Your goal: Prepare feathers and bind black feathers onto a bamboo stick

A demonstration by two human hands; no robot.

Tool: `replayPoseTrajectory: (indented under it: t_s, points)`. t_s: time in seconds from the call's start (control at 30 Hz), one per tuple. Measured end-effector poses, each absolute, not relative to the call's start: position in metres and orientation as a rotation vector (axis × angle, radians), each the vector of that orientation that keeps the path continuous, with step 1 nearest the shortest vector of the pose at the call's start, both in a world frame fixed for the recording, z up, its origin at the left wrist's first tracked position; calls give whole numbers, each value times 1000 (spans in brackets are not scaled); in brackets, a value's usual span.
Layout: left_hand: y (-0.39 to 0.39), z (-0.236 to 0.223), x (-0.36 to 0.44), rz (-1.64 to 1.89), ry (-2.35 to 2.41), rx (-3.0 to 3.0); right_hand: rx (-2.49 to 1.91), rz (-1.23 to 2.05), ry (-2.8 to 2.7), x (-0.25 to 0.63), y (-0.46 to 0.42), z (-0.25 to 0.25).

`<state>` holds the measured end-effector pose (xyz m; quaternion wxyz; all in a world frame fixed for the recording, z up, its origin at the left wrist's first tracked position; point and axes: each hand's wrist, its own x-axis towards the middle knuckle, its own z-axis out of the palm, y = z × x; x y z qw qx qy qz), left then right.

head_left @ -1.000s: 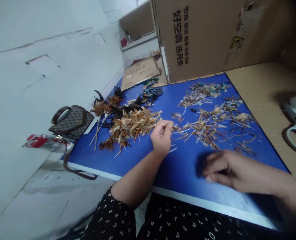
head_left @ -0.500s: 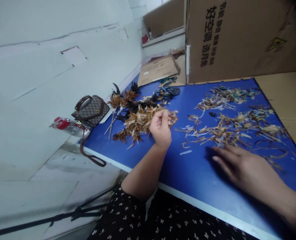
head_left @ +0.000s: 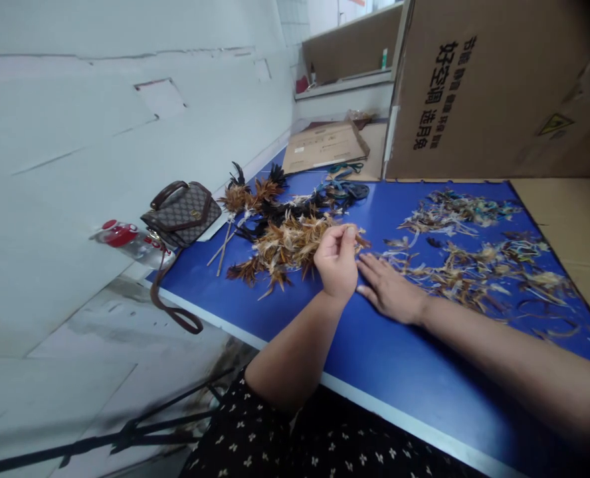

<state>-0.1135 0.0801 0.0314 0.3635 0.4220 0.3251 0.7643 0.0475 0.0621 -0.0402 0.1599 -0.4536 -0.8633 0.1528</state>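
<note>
My left hand [head_left: 339, 260] is closed in a pinch at the right end of a bushy bundle of brown feathers [head_left: 290, 242]. Brown feather tips poke out past its thumb, and the pinched part is mostly hidden by the fingers. Close beside it, my right hand [head_left: 389, 292] lies low over the blue table, fingers stretched out and pointing left, with nothing visible in it. Just beyond the right hand are loose feather scraps [head_left: 459, 269] in brown, white and grey, some of them curled strips.
Behind the bundle lie black feathers [head_left: 285, 211] and blue-green cords [head_left: 347, 190]. A checked handbag [head_left: 188, 216] and a red-capped bottle [head_left: 138, 244] are at the left edge. Another scrap pile [head_left: 454, 209] lies before a big cardboard box [head_left: 494, 99]; flattened cardboard [head_left: 325, 145] lies further back.
My right hand has moved left from over the scraps to beside my left hand. My left hand keeps its pinch at the feathers. The camera view has shifted slightly.
</note>
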Motion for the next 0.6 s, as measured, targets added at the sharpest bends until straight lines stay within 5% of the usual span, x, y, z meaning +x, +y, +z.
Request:
replayPoseTrajectory:
  t_s: [0.23, 0.47, 0.6]
  points:
    - [79, 25, -110, 1915, 794, 1130, -1528, 338, -2241, 104, 100, -6]
    - [75, 18, -106, 1877, 764, 1223, -999, 751, -2531, 145, -124, 29]
    - [70, 18, -103, 1851, 745, 1271, -1050, 833, -2493, 165, -203, 18]
